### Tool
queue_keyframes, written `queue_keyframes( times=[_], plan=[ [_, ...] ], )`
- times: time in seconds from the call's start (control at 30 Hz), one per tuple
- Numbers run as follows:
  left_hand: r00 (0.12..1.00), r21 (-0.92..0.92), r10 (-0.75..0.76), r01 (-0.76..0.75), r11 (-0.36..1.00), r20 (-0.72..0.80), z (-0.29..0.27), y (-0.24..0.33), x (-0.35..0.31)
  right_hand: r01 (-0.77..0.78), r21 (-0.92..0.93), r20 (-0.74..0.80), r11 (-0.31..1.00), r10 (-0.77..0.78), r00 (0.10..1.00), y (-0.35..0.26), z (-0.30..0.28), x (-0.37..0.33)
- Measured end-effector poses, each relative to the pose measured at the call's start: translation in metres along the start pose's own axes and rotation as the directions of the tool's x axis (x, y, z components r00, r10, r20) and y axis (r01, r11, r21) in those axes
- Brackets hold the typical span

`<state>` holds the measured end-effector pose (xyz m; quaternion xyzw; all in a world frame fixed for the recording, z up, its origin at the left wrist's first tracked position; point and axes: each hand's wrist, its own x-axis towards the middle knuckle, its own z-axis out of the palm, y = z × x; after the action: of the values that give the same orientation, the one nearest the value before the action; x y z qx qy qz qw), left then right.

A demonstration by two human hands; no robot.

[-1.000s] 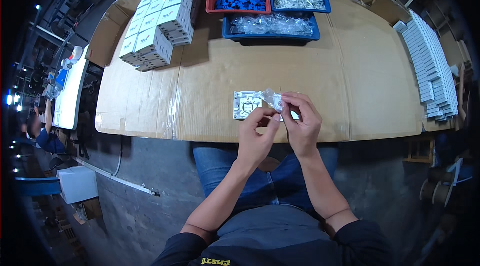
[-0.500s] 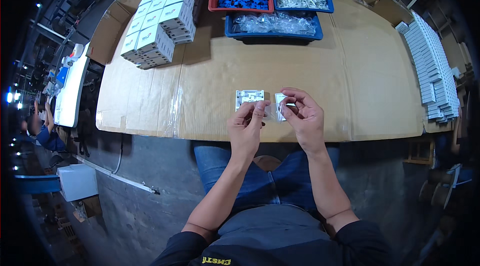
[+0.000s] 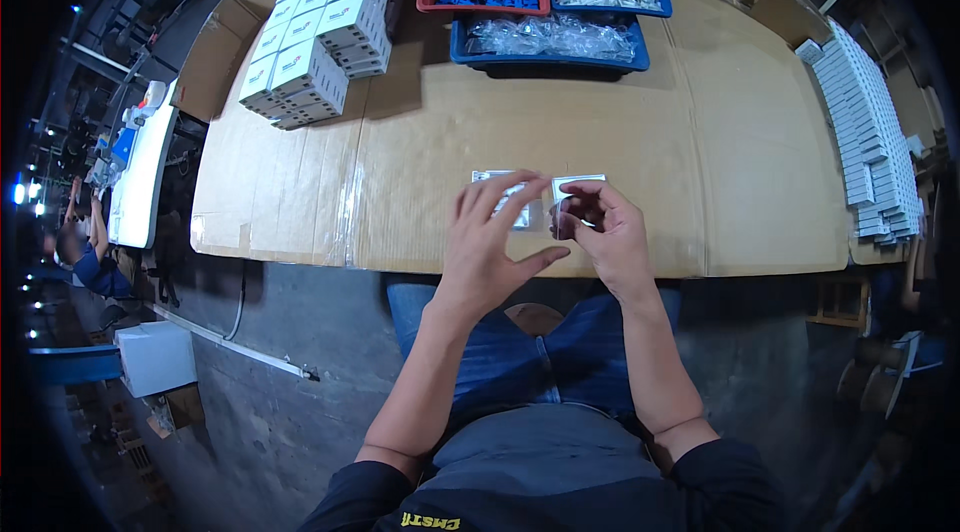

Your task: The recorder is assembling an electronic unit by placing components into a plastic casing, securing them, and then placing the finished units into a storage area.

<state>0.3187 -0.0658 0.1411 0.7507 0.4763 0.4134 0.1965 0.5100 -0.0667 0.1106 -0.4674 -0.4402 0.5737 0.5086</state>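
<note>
My left hand (image 3: 482,232) is open, thumb and fingers spread apart, above a white plastic part (image 3: 522,220) with moulded details on the cardboard. Most of that part is hidden under the fingers. Opposite it, my right hand (image 3: 605,232) is closed in a pinch on a thin clear plastic piece (image 3: 546,220), probably a small bag; its outline is hard to make out. Just beyond the right fingertips lies a flat white plate (image 3: 580,179), partly covered by that hand.
White boxes (image 3: 305,62) are stacked at the far left. At the back stand a red bin (image 3: 420,4) of blue parts, a blue bin (image 3: 664,4) of white pieces, and another blue bin (image 3: 545,60) of clear bags. Rows of small white boxes (image 3: 865,132) line the right edge.
My left hand has gone from a pinch beside the clear plastic to spread fingers, moving slightly left. My right hand stays pinched in nearly the same place. The view has shifted slightly.
</note>
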Motion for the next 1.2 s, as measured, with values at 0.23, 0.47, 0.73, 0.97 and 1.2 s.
queue_keyframes(
  times=[0.23,0.47,0.73,0.97,1.2],
  plan=[
    [0.976,0.058,0.009,-0.022,0.998,0.217,0.008,-0.013,-0.005,0.007,-0.028,0.044,1.0,-0.006,0.999,0.004,-0.002,-0.001],
    [0.953,-0.297,-0.149,0.228,0.927,0.265,0.01,-0.016,-0.01,0.025,-0.155,-0.005,0.988,-0.026,1.0,-0.007,-0.008,-0.001],
    [0.759,-0.698,-0.218,0.651,0.298,0.614,0.005,-0.02,-0.012,0.225,-0.106,0.393,0.969,-0.167,0.904,-0.03,-0.018,0.006],
    [0.669,-0.674,-0.179,0.737,0.04,0.721,0.024,-0.028,-0.024,0.142,-0.206,0.569,0.968,0.0,0.823,-0.03,-0.017,0.014],
    [0.648,-0.665,-0.155,0.741,-0.1,0.746,0.039,-0.034,-0.034,-0.097,-0.418,0.604,0.903,0.356,0.713,-0.041,-0.01,0.014]
  ],
)
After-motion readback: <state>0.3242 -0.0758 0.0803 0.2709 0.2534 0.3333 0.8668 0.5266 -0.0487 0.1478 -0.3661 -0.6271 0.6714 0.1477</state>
